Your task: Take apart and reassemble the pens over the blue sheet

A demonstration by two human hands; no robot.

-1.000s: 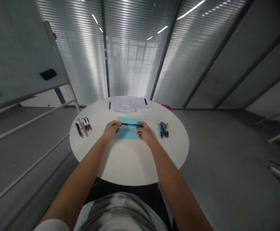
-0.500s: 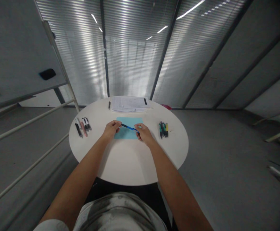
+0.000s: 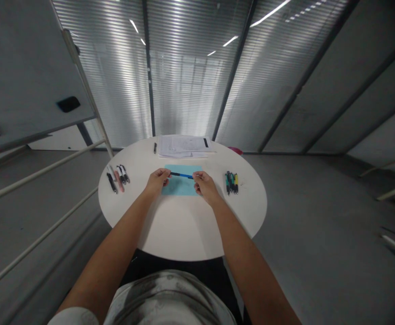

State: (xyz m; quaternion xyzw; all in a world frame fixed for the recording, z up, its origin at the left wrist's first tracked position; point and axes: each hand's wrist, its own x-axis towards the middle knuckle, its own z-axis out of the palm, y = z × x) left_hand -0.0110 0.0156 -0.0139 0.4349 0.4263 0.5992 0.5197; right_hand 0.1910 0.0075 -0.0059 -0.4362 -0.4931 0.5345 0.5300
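Between my two hands a blue and black pen (image 3: 181, 175) is stretched sideways, nearly level. My left hand (image 3: 158, 181) pinches its black end, and my right hand (image 3: 204, 184) pinches the blue end. Beneath the pen lies a light blue sheet (image 3: 180, 187) on the white round table (image 3: 184, 225). On the left side of the table is a group of several pens (image 3: 118, 178), black, white and pink. To the right of my right hand lies another group of several pens (image 3: 231, 183), green, black and yellow.
A stack of papers (image 3: 184, 146) lies at the table's far edge, with a dark pen (image 3: 155, 148) beside it. A whiteboard on a metal frame (image 3: 31, 67) stands at the left. Glass panels with blinds (image 3: 184, 90) rise behind the table.
The pen's right end has risen, so it now lies closer to level. My right hand has moved slightly up and to the right; my left hand stays about the same.
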